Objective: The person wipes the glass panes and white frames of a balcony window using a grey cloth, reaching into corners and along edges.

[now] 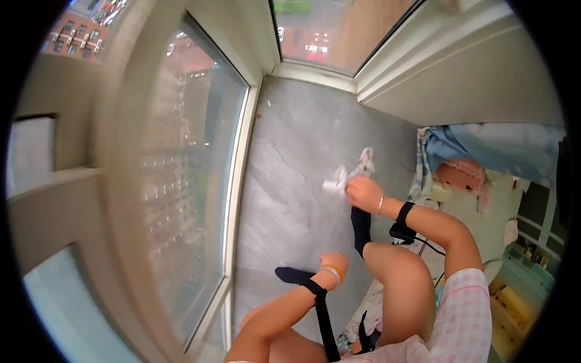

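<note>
My right hand (364, 193) is closed on a crumpled white cloth (367, 162) over a grey, marble-like surface (284, 163). The hand is slightly blurred, and part of the cloth sticks out to its left. Lower down, my left hand (334, 261) is curled into a fist close to the surface, beside one of my feet in a dark sock (294, 275). Nothing shows in that fist, though its underside is hidden. My other dark-socked foot (361, 227) lies just below the right hand.
Tall framed windows (200, 181) border the surface on the left and at the far end. On the right is a bed with blue-and-white fabric (484, 142) and a pink plush-like item (461, 175). A black strap (327, 330) hangs from my left wrist.
</note>
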Available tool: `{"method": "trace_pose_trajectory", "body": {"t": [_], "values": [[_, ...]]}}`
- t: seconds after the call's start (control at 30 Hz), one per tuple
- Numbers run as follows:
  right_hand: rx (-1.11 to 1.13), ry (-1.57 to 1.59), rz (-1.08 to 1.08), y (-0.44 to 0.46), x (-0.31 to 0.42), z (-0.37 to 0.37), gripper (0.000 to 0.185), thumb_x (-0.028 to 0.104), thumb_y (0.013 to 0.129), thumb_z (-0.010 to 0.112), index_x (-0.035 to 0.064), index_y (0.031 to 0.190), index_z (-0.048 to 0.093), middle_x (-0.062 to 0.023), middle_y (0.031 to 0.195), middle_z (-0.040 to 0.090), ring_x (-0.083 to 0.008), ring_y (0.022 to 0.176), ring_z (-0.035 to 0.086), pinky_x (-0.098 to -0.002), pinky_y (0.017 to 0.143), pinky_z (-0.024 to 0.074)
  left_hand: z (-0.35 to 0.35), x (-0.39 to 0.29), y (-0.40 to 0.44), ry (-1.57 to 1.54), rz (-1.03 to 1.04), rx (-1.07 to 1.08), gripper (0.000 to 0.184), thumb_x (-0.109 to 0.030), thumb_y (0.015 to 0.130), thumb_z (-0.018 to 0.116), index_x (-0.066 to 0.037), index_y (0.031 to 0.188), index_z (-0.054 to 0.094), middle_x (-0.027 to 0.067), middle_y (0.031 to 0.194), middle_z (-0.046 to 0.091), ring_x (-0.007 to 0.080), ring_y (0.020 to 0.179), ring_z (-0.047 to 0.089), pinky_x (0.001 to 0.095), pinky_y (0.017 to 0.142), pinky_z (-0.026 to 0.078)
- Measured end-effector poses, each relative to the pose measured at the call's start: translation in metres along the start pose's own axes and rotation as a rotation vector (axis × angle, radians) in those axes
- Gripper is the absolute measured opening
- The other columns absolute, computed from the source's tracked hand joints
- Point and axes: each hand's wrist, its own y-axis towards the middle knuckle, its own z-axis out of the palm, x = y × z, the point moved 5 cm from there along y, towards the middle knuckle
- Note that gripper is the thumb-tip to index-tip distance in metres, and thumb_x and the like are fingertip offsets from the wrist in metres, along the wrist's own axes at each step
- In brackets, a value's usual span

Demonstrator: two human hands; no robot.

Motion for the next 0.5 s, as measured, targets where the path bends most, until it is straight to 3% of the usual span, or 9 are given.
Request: {"method": "trace_pose_trajectory", "body": {"t": [0.13, 0.17, 0.23, 0.33, 0.43, 0.5], "values": [[0.247, -0.065, -0.704, -0.024, -0.007, 0.151, 0.01, 0.019, 0.071, 0.06, 0.016, 0.08, 0.056, -0.0029, 0.092, 0.054, -0.0202, 0.086, 0.053, -0.0359, 0.078, 0.0409, 0.026, 0.014, 0.086, 0.189, 0.106, -0.099, 0.016, -0.014, 0.081, 0.06, -0.011, 0.096, 0.064, 0.0054, 0.097, 0.067, 0.0243, 0.092, 0.066, 0.0359, 0.07, 0.051], [0.253, -0.068, -0.717, -0.024, -0.014, 0.173, 0.01, 0.019, 0.071, 0.06, 0.016, 0.08, 0.056, -0.0029, 0.092, 0.054, -0.0202, 0.086, 0.053, -0.0359, 0.078, 0.0409, 0.031, 0.017, 0.102, 0.225, 0.127, -0.16, 0.017, -0.015, 0.081, 0.061, -0.012, 0.097, 0.064, 0.0041, 0.096, 0.067, 0.0228, 0.091, 0.066, 0.0352, 0.069, 0.051], [0.241, 0.026, -0.983, -0.015, -0.013, 0.198, 0.015, 0.021, 0.072, 0.06, 0.0198, 0.087, 0.055, -0.0025, 0.1, 0.055, -0.0206, 0.09, 0.053, -0.0372, 0.079, 0.0407, 0.044, 0.031, 0.127, 0.192, 0.116, -0.169, 0.017, -0.015, 0.081, 0.061, -0.012, 0.097, 0.064, 0.0044, 0.096, 0.067, 0.0225, 0.09, 0.066, 0.0346, 0.068, 0.05], [0.251, -0.019, -1.064, 0.018, -0.027, 0.204, 0.018, 0.021, 0.074, 0.058, 0.0233, 0.092, 0.055, -0.0029, 0.104, 0.055, -0.0213, 0.092, 0.054, -0.0381, 0.079, 0.0407, 0.032, 0.057, 0.135, 0.148, 0.095, -0.173, 0.015, -0.016, 0.082, 0.059, -0.011, 0.096, 0.062, 0.0061, 0.096, 0.067, 0.0232, 0.089, 0.065, 0.0336, 0.067, 0.05], [0.08, -0.218, -0.823, 0.104, -0.046, 0.196, 0.018, 0.02, 0.078, 0.056, 0.0241, 0.096, 0.055, -0.0048, 0.107, 0.057, -0.0207, 0.093, 0.055, -0.0401, 0.078, 0.0416, 0.024, 0.079, 0.132, 0.216, 0.085, -0.26, 0.014, -0.016, 0.083, 0.058, -0.01, 0.096, 0.059, 0.0073, 0.093, 0.066, 0.0242, 0.087, 0.065, 0.0332, 0.065, 0.05], [0.046, -0.391, -0.689, 0.173, -0.062, 0.195, 0.021, 0.021, 0.08, 0.055, 0.025, 0.1, 0.056, -0.0069, 0.111, 0.058, -0.0227, 0.097, 0.056, -0.0414, 0.079, 0.0423, 0.026, 0.09, 0.136, 0.047, -0.004, -0.38, 0.017, -0.016, 0.082, 0.058, -0.009, 0.098, 0.057, 0.0083, 0.091, 0.066, 0.0253, 0.085, 0.065, 0.0335, 0.066, 0.05]]}}
